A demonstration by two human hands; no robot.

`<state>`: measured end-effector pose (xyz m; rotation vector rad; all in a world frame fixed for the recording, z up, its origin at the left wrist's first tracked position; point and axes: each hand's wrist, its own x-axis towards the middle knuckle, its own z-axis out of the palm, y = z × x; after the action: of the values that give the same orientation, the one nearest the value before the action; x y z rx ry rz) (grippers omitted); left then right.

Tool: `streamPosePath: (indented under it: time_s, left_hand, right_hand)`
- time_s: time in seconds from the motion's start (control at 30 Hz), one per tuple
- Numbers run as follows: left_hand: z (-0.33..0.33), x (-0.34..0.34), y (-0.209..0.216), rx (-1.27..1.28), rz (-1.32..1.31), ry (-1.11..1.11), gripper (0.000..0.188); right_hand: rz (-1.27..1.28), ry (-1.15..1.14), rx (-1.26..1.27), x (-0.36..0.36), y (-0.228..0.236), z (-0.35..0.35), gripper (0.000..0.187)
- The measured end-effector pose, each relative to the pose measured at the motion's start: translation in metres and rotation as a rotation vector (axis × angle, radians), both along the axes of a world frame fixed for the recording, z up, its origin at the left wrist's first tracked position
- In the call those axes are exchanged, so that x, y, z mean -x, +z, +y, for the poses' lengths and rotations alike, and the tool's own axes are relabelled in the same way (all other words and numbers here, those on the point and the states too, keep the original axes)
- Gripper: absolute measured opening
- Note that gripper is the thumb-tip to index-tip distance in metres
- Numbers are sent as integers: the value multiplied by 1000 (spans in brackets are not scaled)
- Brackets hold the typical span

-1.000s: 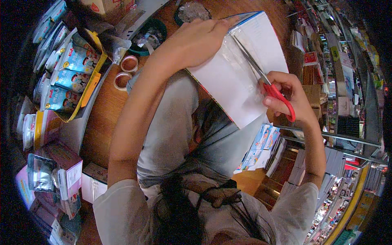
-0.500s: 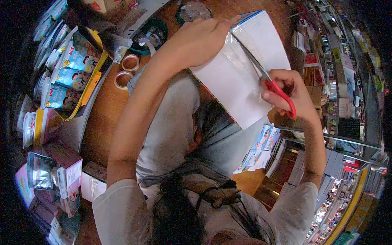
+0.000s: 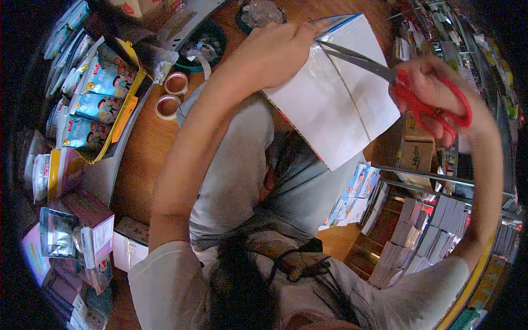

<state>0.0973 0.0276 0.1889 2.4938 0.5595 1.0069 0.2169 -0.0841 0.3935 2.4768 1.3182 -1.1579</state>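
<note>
My left hand (image 3: 281, 56) grips the upper left edge of an open book (image 3: 324, 118) with blank white pages, held above my knees. A strip of wrinkled clear film (image 3: 325, 70) runs along the page near a fold. My right hand (image 3: 434, 91), slightly blurred, holds red-handled scissors (image 3: 367, 65) by the loops at the book's right side. Their dark blades lie slightly apart over the upper part of the page, tips close to my left fingers. Whether the blades have film between them, I cannot tell.
Two tape rolls (image 3: 177, 93) lie on the wooden floor at left, beside a yellow-edged box of blue packets (image 3: 99, 105). Green baskets (image 3: 221, 48) holding scraps stand beyond my left arm. Shelves with stacked books (image 3: 410, 217) line the right side.
My right hand has swung up and to the right with the scissors. Their blades now cross the page instead of running down along it. My left hand has barely shifted on the book.
</note>
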Motion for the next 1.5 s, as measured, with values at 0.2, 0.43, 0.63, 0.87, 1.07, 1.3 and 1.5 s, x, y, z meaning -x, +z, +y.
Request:
streamPosePath:
  time_s: [0.2, 0.43, 0.63, 0.87, 1.07, 1.3, 1.5]
  left_hand:
    - [-9, 2, 16, -30, -7, 18, 38]
    - [-11, 13, 12, 56, 128, 45, 42]
    - [-10, -2, 28, 25, 102, -10, 41]
    - [-9, 20, 34, 328, -150, 91, 33]
    - [-7, -5, 43, 301, -142, -18, 31]
    - [-63, -20, 54, -539, 89, -304, 30]
    - [-78, -37, 63, -508, 153, -333, 21]
  right_hand:
    - [-199, 189, 32, 35, 34, 33, 55]
    - [-419, 326, 298, 66, 37, 51, 43]
    - [-448, 369, -6, 29, 54, 4, 50]
    - [-442, 519, -386, -71, 19, -54, 62]
    - [146, 161, -964, -112, -132, -71, 63]
    - [162, 7, -1044, -122, -140, -69, 62]
    - [-67, 0, -1009, -121, -138, -75, 69]
